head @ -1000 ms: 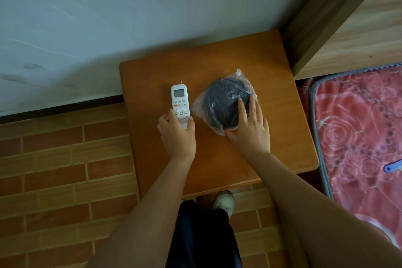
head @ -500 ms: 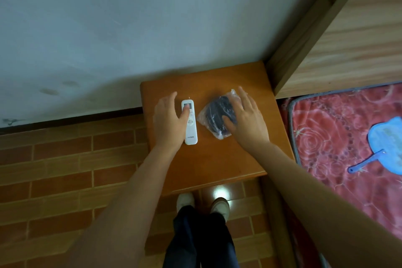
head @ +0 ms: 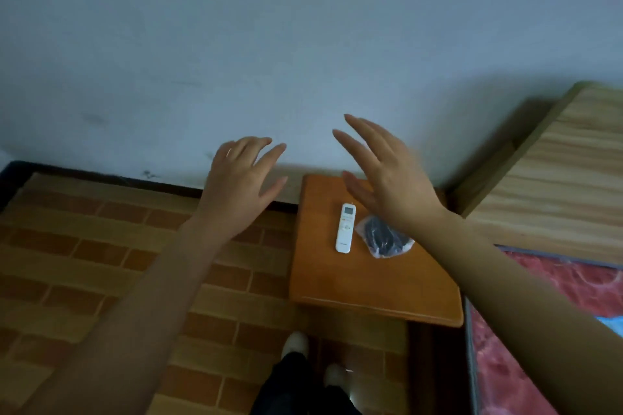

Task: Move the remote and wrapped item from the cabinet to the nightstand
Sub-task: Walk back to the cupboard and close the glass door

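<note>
A white remote [head: 345,228] lies lengthwise on the orange-brown nightstand [head: 364,283], screen end toward the wall. Just right of it rests the wrapped item [head: 382,236], a dark round thing in clear plastic, partly hidden by my right wrist. My left hand [head: 237,184] is raised above the floor, left of the nightstand, fingers spread and holding nothing. My right hand [head: 384,168] hovers well above the nightstand's back edge, fingers apart and empty. Neither hand touches either object.
A pale wall stands behind the nightstand. A wooden headboard [head: 556,185] rises at the right, with a red patterned mattress [head: 546,323] below it, tight against the nightstand. Brick-patterned floor [head: 101,263] spreads to the left. My feet [head: 296,344] stand before the nightstand.
Both hands let go of the remote and the wrapped item and lifted away upward with fingers spread. The view pulled back and shifted left; both objects stay on the nightstand.
</note>
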`<state>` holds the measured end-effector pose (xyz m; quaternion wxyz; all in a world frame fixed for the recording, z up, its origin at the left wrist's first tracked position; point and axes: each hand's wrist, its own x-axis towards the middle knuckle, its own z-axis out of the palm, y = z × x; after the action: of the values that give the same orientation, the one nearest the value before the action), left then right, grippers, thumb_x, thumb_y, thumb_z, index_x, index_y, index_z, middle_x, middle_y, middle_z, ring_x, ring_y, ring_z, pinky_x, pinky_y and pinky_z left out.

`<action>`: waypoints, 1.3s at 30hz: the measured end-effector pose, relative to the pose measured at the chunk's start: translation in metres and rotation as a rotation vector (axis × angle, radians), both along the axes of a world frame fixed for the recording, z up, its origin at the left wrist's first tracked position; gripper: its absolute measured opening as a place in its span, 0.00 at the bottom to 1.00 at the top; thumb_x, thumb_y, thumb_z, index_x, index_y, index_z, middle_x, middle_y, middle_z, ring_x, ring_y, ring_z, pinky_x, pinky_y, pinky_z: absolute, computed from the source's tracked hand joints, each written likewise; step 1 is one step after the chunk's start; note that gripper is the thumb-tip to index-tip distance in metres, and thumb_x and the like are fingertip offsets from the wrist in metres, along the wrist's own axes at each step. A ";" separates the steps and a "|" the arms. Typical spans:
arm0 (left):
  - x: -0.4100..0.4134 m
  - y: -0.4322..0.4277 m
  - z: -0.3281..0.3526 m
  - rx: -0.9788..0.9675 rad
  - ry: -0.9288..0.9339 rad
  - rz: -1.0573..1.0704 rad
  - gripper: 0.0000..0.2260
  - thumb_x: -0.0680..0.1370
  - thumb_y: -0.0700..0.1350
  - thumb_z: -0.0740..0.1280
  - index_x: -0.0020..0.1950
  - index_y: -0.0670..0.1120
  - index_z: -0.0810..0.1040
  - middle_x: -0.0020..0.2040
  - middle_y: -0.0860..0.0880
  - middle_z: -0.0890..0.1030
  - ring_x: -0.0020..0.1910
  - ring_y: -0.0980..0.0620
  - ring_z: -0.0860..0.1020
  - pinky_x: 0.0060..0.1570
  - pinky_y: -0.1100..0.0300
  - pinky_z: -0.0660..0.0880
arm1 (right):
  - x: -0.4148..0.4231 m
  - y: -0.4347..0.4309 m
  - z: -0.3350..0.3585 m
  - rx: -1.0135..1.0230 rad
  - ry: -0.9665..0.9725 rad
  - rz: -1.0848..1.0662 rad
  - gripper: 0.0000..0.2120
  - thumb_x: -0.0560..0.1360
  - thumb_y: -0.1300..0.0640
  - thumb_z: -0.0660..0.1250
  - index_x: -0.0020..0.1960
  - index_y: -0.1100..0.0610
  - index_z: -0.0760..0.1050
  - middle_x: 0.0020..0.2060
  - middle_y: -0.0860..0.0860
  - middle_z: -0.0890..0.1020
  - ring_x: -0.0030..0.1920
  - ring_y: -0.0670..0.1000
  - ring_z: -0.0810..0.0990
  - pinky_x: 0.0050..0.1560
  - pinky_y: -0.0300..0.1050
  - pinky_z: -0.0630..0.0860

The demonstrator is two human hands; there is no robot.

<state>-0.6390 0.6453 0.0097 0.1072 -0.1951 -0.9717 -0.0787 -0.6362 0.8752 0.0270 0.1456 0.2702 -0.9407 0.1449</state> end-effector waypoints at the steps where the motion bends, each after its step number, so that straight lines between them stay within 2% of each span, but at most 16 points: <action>1: 0.012 -0.013 0.009 -0.020 0.016 0.022 0.22 0.76 0.54 0.55 0.64 0.44 0.71 0.60 0.41 0.76 0.60 0.42 0.72 0.60 0.44 0.67 | 0.003 -0.010 0.008 0.010 0.018 0.055 0.24 0.75 0.55 0.65 0.69 0.58 0.63 0.69 0.60 0.67 0.67 0.62 0.67 0.63 0.58 0.67; 4: 0.051 -0.053 0.033 -0.077 0.057 0.111 0.21 0.75 0.54 0.55 0.63 0.44 0.72 0.59 0.42 0.77 0.59 0.42 0.73 0.59 0.45 0.68 | 0.008 -0.044 0.031 0.021 0.062 0.219 0.23 0.75 0.52 0.59 0.68 0.59 0.64 0.68 0.61 0.68 0.66 0.61 0.69 0.62 0.56 0.68; 9: 0.121 -0.124 0.058 -0.159 0.119 0.388 0.16 0.76 0.50 0.63 0.62 0.45 0.73 0.59 0.42 0.78 0.58 0.42 0.74 0.58 0.46 0.69 | 0.016 -0.127 0.052 0.032 0.112 0.453 0.22 0.77 0.50 0.56 0.68 0.59 0.65 0.67 0.60 0.69 0.66 0.61 0.68 0.63 0.56 0.68; 12: 0.175 -0.167 0.067 -0.168 0.110 0.620 0.19 0.76 0.52 0.58 0.63 0.46 0.73 0.59 0.42 0.77 0.59 0.42 0.73 0.58 0.46 0.68 | 0.031 -0.194 0.056 0.027 0.122 0.590 0.22 0.76 0.50 0.55 0.67 0.58 0.65 0.67 0.59 0.70 0.66 0.60 0.68 0.63 0.56 0.68; 14: 0.214 -0.196 0.068 -0.169 0.111 0.777 0.18 0.76 0.52 0.58 0.63 0.45 0.73 0.59 0.42 0.77 0.59 0.42 0.73 0.57 0.47 0.68 | 0.047 -0.240 0.057 0.001 0.127 0.666 0.22 0.76 0.50 0.54 0.67 0.58 0.66 0.66 0.59 0.71 0.66 0.60 0.69 0.62 0.56 0.68; 19: 0.311 -0.266 0.065 -0.131 0.113 1.122 0.17 0.76 0.50 0.63 0.63 0.45 0.73 0.58 0.41 0.77 0.58 0.41 0.73 0.56 0.46 0.69 | 0.101 -0.356 0.059 -0.062 0.148 0.849 0.19 0.73 0.55 0.59 0.61 0.62 0.72 0.60 0.61 0.77 0.60 0.61 0.75 0.57 0.55 0.73; 24: 0.394 -0.320 0.067 -0.116 0.177 1.449 0.17 0.74 0.48 0.66 0.60 0.43 0.74 0.56 0.41 0.78 0.56 0.41 0.75 0.56 0.45 0.70 | 0.164 -0.466 0.060 -0.046 0.090 1.071 0.23 0.74 0.50 0.53 0.64 0.61 0.70 0.62 0.61 0.75 0.63 0.61 0.72 0.61 0.58 0.70; 27: 0.437 -0.346 0.072 -0.130 0.204 1.580 0.17 0.73 0.47 0.67 0.60 0.43 0.74 0.57 0.39 0.78 0.57 0.39 0.75 0.56 0.45 0.70 | 0.206 -0.521 0.065 -0.040 0.087 1.156 0.23 0.75 0.48 0.52 0.66 0.58 0.68 0.65 0.58 0.73 0.66 0.59 0.69 0.63 0.56 0.66; 32: 0.502 -0.373 0.081 -0.113 0.234 1.825 0.19 0.76 0.48 0.64 0.64 0.43 0.71 0.60 0.39 0.76 0.61 0.40 0.71 0.59 0.44 0.67 | 0.280 -0.596 0.072 -0.087 0.087 1.353 0.20 0.76 0.54 0.62 0.67 0.59 0.67 0.66 0.58 0.72 0.67 0.59 0.68 0.64 0.53 0.65; 39: 0.573 -0.386 0.092 -0.144 0.216 2.083 0.19 0.76 0.48 0.63 0.65 0.43 0.70 0.61 0.40 0.75 0.60 0.40 0.71 0.59 0.46 0.67 | 0.372 -0.669 0.080 -0.129 0.016 1.639 0.19 0.76 0.53 0.59 0.66 0.59 0.68 0.66 0.57 0.71 0.67 0.59 0.67 0.64 0.56 0.66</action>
<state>-0.0661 0.2595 0.1012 0.1962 0.7258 -0.6468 0.1282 -0.2644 0.2064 0.1070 0.0157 0.8635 -0.4337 0.2571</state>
